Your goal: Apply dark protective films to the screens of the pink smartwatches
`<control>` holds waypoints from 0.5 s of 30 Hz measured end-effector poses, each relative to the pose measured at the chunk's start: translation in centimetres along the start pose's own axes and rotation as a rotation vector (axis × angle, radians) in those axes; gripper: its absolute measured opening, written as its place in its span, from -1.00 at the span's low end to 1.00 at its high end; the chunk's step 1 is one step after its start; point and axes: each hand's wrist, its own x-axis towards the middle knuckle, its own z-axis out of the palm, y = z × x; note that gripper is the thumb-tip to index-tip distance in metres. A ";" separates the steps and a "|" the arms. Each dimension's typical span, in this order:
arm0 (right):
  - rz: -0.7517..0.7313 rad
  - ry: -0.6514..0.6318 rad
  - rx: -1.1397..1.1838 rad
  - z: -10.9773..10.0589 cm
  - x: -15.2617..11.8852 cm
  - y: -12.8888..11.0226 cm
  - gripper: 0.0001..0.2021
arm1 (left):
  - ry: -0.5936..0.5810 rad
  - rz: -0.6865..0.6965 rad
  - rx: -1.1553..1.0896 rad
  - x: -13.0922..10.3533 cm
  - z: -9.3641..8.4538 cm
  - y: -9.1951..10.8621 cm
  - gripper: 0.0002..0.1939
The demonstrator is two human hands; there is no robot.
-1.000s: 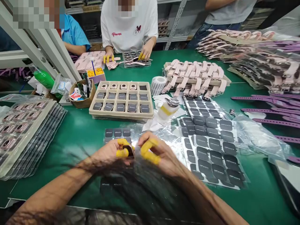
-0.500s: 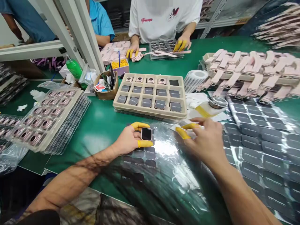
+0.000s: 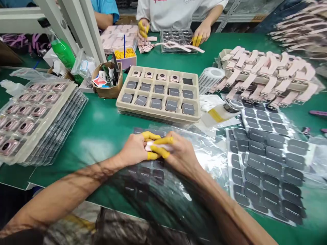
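My left hand point(image 3: 133, 148), with yellow finger cots on thumb and finger, is closed around a watch case that my right hand mostly covers. My right hand point(image 3: 182, 151), also in yellow finger cots, pinches a small white wipe point(image 3: 149, 145) against the watch's face. Both hands meet above a clear plastic sheet bearing dark square screen films point(image 3: 145, 173). Just beyond them stands a beige compartment tray point(image 3: 158, 115). Its back row shows several pink watch cases with their backs up; dark squares sit in the other rows.
Stacked trays of pink watches point(image 3: 38, 110) stand at left. Sheets of dark films point(image 3: 270, 170) spread at right, beside a bottle with a metal top point(image 3: 222, 112) and a white mesh roll point(image 3: 212, 80). Pink straps point(image 3: 270, 75) are heaped behind. A co-worker's hands point(image 3: 201, 34) work opposite.
My right hand has come left with the white wipe onto the watch in my left hand, covering its dark screen. The head view has shifted, moving the scene slightly up and left.
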 end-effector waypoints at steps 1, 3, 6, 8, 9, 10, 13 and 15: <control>0.041 0.005 -0.002 -0.1 -0.1 0.0 -0.86 | 0.005 -0.005 -0.005 0.0 0.0 0.0 -0.37; 0.097 -0.008 0.013 -0.1 0.0 0.0 -0.84 | 0.006 -0.018 -0.012 0.0 0.0 -0.2 -0.36; 0.191 -0.068 0.078 0.3 0.5 0.1 -0.80 | 0.018 0.040 0.056 0.2 0.1 -0.4 -0.40; 0.318 0.003 -0.036 0.3 0.6 -0.2 -0.78 | 0.064 0.071 0.120 0.4 0.2 -0.4 -0.42; 0.362 0.067 -0.167 0.2 0.3 -0.5 -0.79 | 0.091 0.070 0.149 0.6 0.3 -0.5 -0.42; 0.360 0.117 -0.328 0.0 -0.2 -1.1 -0.78 | 0.123 0.066 0.161 0.7 0.3 -0.5 -0.41; 0.182 0.110 -0.440 -0.5 -3.7 -3.9 -0.66 | 0.204 0.064 0.112 0.8 0.5 -0.4 -0.41; 0.074 -0.213 -0.244 -0.4 -6.6 -5.6 -0.66 | 0.221 0.067 0.073 0.6 0.5 -0.3 -0.44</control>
